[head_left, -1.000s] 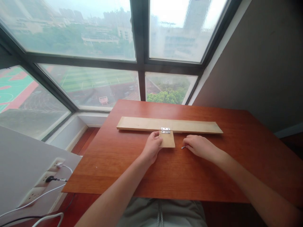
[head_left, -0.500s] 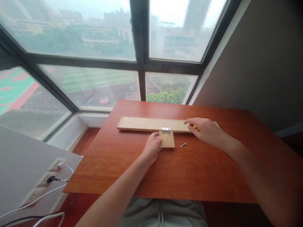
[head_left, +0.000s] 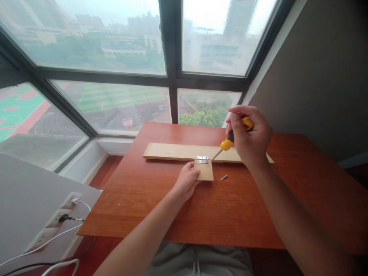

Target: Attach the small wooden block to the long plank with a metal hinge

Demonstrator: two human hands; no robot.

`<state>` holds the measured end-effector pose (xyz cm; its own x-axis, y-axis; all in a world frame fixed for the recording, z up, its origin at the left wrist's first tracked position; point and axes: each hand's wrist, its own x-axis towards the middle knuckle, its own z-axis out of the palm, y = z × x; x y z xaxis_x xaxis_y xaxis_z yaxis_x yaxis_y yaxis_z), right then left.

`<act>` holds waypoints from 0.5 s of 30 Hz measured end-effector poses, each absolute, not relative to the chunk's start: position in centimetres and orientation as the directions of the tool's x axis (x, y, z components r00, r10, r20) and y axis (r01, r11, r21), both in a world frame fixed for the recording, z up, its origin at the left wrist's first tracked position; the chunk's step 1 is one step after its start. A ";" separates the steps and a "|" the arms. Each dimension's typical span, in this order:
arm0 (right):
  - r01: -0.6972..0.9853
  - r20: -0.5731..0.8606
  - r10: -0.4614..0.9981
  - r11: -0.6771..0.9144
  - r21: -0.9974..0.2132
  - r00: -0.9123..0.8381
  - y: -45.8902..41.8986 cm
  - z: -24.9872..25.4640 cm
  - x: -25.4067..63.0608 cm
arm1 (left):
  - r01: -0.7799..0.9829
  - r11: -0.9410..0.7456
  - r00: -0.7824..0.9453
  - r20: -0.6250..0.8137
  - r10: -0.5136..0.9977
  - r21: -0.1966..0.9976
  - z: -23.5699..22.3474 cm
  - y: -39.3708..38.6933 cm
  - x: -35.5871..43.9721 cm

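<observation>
My left hand (head_left: pixel 186 180) grips a small square wooden board (head_left: pixel 204 172) by its left edge, thumb on top. A silver hinge (head_left: pixel 202 159) joins that board to a long pale plank (head_left: pixel 172 150) lying across the table. In my right hand (head_left: pixel 253 134) is a screwdriver (head_left: pixel 227 144) with a yellow and black handle. It slants down to the left, and its tip is close to the hinge's right end; whether it touches anything I cannot tell. A small metal screw (head_left: pixel 224 177) lies loose to the right of the square board.
The reddish-brown wooden table (head_left: pixel 138 214) stands against large windows (head_left: pixel 109 42) with dark frames. At the lower left, wall sockets (head_left: pixel 59 217) have plugs in them and cables (head_left: pixel 37 243) trailing down. A grey wall (head_left: pixel 319 73) rises on the right.
My right hand has risen from the plank with the screwdriver, whose shaft now points toward the hinge. My left hand keeps its hold on the square board.
</observation>
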<state>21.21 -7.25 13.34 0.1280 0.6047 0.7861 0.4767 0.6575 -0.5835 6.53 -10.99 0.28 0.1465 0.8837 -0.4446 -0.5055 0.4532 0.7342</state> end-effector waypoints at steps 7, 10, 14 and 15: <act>0.443 0.764 0.627 0.648 -0.619 0.151 -6.3 11.6 20.4 | -0.511 0.458 0.142 -0.455 0.879 0.727 -0.1 -11.2 6.8; 0.433 0.764 0.625 0.651 -0.624 0.161 -6.2 11.4 20.4 | -0.516 0.457 0.134 -0.459 0.879 0.724 -0.1 -11.2 6.9; 0.428 0.771 0.611 0.657 -0.621 0.181 -6.3 11.3 20.3 | -0.511 0.459 0.141 -0.456 0.879 0.726 0.0 -11.1 6.9; 0.433 0.769 0.612 0.652 -0.622 0.185 -6.3 11.3 20.2 | -0.509 0.460 0.149 -0.453 0.879 0.727 0.0 -11.1 6.8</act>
<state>20.25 -6.30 11.30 0.1847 0.6116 0.7693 0.4326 0.6523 -0.6224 6.85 -11.13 0.01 0.1487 0.8793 -0.4525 -0.5089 0.4604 0.7273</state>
